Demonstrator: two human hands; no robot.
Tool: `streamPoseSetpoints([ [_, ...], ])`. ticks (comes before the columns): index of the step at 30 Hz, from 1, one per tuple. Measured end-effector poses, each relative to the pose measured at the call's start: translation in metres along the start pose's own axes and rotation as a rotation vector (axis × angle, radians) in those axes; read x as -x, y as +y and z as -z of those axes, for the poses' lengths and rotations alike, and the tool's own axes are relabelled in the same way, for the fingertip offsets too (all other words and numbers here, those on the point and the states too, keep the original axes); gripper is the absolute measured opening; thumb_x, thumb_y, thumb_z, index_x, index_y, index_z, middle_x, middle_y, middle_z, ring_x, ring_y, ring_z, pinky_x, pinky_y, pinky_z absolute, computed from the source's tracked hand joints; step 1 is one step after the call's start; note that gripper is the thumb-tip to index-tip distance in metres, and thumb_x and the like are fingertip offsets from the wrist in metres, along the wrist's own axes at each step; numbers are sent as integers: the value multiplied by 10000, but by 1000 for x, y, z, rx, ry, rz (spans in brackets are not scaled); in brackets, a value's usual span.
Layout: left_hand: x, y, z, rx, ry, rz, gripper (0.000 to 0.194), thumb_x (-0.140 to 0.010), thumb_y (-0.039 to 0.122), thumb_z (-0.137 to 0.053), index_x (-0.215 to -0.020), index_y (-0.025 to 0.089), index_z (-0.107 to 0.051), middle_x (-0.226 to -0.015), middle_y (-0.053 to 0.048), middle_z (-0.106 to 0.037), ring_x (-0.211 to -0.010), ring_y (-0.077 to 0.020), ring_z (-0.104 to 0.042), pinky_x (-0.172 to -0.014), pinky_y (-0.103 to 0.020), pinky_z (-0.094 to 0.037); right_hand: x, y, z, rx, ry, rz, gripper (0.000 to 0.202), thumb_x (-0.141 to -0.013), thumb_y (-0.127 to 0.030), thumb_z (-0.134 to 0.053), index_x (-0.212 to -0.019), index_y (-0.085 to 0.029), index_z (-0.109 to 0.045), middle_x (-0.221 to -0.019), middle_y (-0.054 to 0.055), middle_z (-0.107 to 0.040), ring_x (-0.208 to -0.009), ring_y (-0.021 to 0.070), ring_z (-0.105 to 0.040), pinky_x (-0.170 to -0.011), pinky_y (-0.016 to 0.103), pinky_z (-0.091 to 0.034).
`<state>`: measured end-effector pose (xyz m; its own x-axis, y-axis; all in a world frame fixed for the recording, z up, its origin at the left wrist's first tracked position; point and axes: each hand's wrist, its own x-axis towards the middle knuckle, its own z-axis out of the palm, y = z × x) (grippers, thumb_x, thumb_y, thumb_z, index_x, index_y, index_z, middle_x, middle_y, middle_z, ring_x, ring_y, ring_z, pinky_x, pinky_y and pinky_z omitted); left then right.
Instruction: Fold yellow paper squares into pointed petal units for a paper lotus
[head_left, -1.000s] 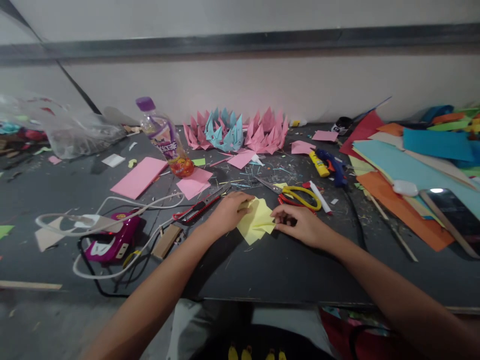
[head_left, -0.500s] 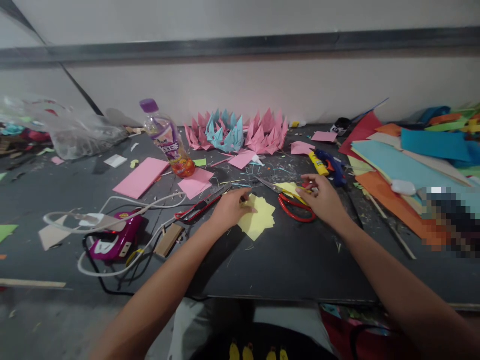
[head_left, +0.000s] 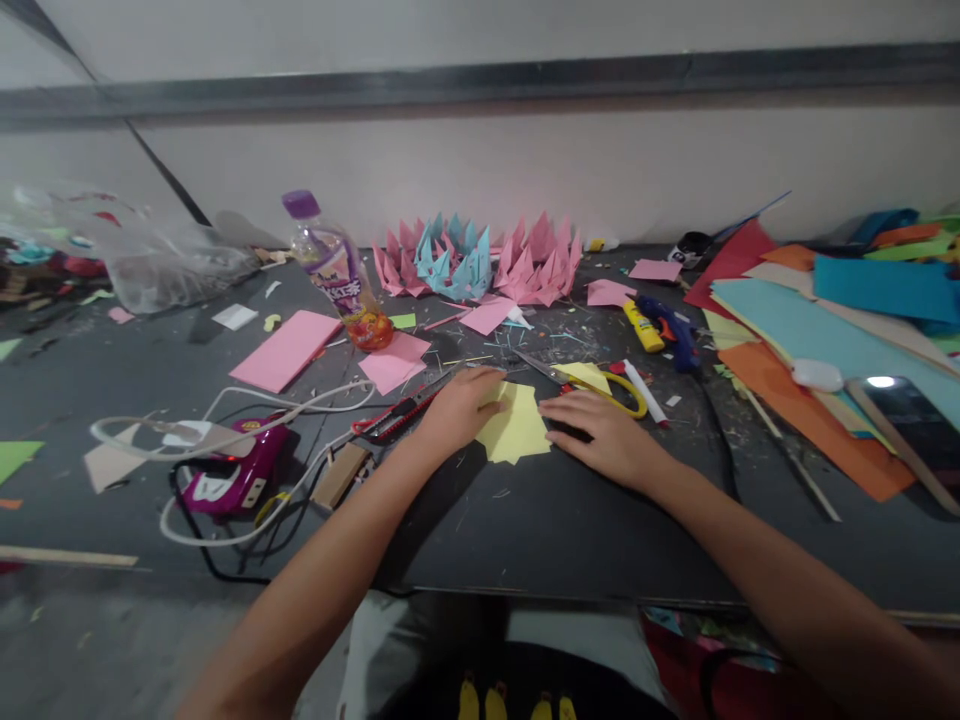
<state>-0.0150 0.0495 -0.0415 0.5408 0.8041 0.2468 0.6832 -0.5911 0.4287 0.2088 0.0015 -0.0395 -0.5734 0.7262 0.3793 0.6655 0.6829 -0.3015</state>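
Note:
A small stack of yellow paper sheets (head_left: 516, 428) lies on the dark table between my hands, its edges slightly uneven. My left hand (head_left: 459, 408) grips the left edge, with the thumb on the paper. At the right edge, my right hand (head_left: 611, 435) touches the sheets with fingertips, thumb and fingers apart. Just beyond my right hand are scissors (head_left: 536, 366) with a yellow handle visible and a loose yellow paper piece (head_left: 589, 376) across them. A white tube (head_left: 643, 390) lies beside the handle. Left of my left hand rests a red utility knife (head_left: 397, 415).
Pink and blue folded-paper flowers (head_left: 454, 260) stand against the wall. A drink bottle (head_left: 341, 275) leans beside pink paper (head_left: 286, 350). A purple device (head_left: 244, 470) with cables is at left. The blue glue gun (head_left: 677, 338), coloured sheets (head_left: 817, 330) and phone (head_left: 911, 425) are at right.
My right hand has moved left and nearer from the scissors to the yellow stack, uncovering the white tube. The sheets look more closely lined up. My left hand stays at the stack.

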Motion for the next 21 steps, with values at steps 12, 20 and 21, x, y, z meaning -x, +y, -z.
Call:
streamPoseSetpoints([
  [12,4,6,3,-107,-10,-39,300,-824,203,-612,-1118,146,-592,-1061,-76,-667,-993,-209,-600,-855,-346,-476,7,-4,23,134,-152,236,454,-930,-321,-411,-572,-171,-647,-537,32,-636,-587,158,-574,-610,302,-414],
  [20,5,4,-2,112,167,-43,400,-733,171,-700,-1116,168,-584,-984,-61,-656,-906,-191,-602,-820,-348,-488,1,-13,16,-171,27,-173,366,-891,-364,-462,-597,-181,-582,-586,20,-585,-592,137,-543,-582,261,-408],
  [21,5,5,-2,157,166,-41,400,-738,155,-689,-1122,176,-579,-973,-55,-650,-902,-183,-600,-811,-335,-488,0,-14,14,-235,38,-240,295,-869,-357,-493,-659,-185,-607,-639,24,-614,-605,139,-555,-580,263,-420],
])
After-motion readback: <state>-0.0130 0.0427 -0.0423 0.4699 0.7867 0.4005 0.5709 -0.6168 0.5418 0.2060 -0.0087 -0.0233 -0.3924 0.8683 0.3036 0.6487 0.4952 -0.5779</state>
